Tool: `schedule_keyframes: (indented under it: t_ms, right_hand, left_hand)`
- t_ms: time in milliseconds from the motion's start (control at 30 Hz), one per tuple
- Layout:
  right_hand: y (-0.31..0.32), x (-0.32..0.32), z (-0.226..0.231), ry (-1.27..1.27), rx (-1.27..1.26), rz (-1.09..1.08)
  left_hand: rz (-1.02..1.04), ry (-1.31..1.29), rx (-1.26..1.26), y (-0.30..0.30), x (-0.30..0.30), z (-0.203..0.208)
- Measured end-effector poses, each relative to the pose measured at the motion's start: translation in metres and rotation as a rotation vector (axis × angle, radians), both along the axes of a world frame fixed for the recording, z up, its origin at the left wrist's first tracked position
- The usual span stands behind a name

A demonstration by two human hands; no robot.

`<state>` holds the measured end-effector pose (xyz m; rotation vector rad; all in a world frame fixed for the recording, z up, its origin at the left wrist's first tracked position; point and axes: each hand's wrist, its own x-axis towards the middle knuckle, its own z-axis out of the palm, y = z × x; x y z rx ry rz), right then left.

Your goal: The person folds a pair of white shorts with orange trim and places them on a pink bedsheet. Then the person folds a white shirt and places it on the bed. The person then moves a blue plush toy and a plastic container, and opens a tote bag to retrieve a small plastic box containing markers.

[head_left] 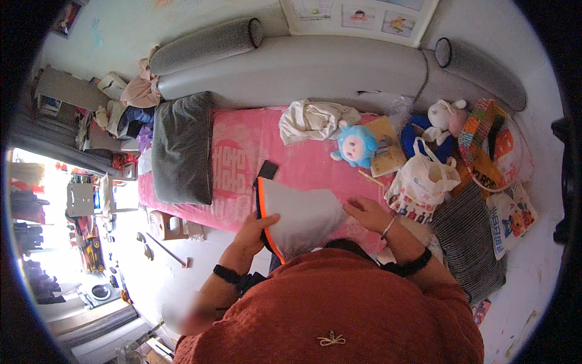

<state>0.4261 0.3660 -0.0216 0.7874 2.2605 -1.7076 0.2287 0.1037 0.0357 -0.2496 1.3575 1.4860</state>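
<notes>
A light grey piece of cloth (306, 215) with an orange and black edge spreads out in front of my body, over the near side of the pink-covered bed (242, 130). My left hand (251, 232) grips it by that banded edge, thumb on top. On the other side, my right hand (368, 215) is at the cloth's right end with its fingers stretched out; whether the fingertips touch the cloth I cannot tell. Just beyond the banded edge lies a small dark flat object (267, 171). The lower part of the cloth is hidden by my body.
A dark grey pillow (182, 151) lies at the bed's left end. Farther back are a crumpled white cloth (312, 121) and a blue plush toy (356, 148). A white tote bag (424, 173) and a striped cushion (470, 236) are to the right. Left on the floor stands a brown stool (165, 224).
</notes>
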Motion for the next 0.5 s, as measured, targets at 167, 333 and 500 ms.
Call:
schedule_keyframes:
  t_ms: [167,333,500]
  right_hand:
    - [-0.029,-0.011,-0.029,-0.207,-0.096,0.028]
    - [-0.068,-0.035,-0.031,-0.086,0.006,0.097]
    - [-0.094,-0.079,-0.032,-0.198,-0.124,0.05]
  left_hand:
    - [0.235,0.048,-0.038,-0.027,-0.061,-0.019]
    - [0.277,0.224,0.057,-0.043,-0.151,-0.023]
    - [0.226,0.403,0.008,-0.077,-0.277,-0.056]
